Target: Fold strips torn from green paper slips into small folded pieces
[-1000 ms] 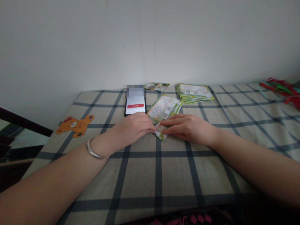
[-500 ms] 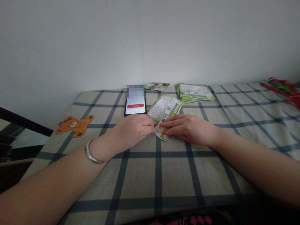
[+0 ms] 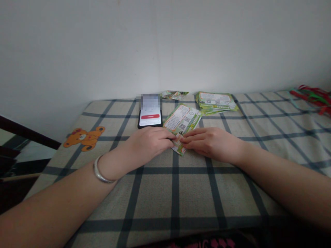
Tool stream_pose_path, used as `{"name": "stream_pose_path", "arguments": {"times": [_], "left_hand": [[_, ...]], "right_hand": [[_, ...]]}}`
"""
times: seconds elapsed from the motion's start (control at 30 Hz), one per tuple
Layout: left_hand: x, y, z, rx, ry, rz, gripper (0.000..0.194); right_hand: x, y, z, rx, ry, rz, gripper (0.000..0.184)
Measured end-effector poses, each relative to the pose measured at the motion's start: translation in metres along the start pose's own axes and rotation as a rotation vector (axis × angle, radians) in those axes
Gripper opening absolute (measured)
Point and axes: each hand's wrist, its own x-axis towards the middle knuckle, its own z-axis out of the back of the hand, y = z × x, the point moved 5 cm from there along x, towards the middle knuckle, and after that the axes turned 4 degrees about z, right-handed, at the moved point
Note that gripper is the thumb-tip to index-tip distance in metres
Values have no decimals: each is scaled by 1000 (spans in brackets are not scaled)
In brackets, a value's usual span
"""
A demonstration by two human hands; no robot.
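Observation:
A green-and-white printed paper leaflet (image 3: 178, 117) lies aslant on the checked cloth, its near corner folded over on itself. My left hand (image 3: 152, 142), with a silver bangle on the wrist, presses its closed fingertips on the left side of the fold. From the right, my right hand (image 3: 210, 143) holds the same folded part down, fingers pressed together. The two sets of fingertips nearly meet over the paper, and both thumbs are mostly hidden. Just beyond my left hand lies a smartphone (image 3: 150, 119) with a lit screen and a red button.
A stack of similar leaflets (image 3: 216, 100) sits by the wall, right of centre. A folded paper piece (image 3: 175, 94) lies beside the phone. An orange bear figure (image 3: 84, 137) is at left on the tablecloth (image 3: 155, 196). Red and green strips (image 3: 314, 96) lie at far right.
The fingers of my right hand have drawn closer together on the fold. My left fingertips have slid slightly right along it. The leaflet stays nearly in place.

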Motion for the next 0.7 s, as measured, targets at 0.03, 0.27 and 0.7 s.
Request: {"name": "stream_pose_path", "arguments": {"times": [0.03,0.27,0.7], "left_hand": [[1,0,0,1,5,8,21],[3,-2,1,2,5,27,21],[4,-4,2,-11,13,35,22]], "right_hand": [[0,0,-1,-23,3,0,24],[2,5,-4,-101,-21,-64,23],[1,2,-3,-69,-57,-371,39]]}}
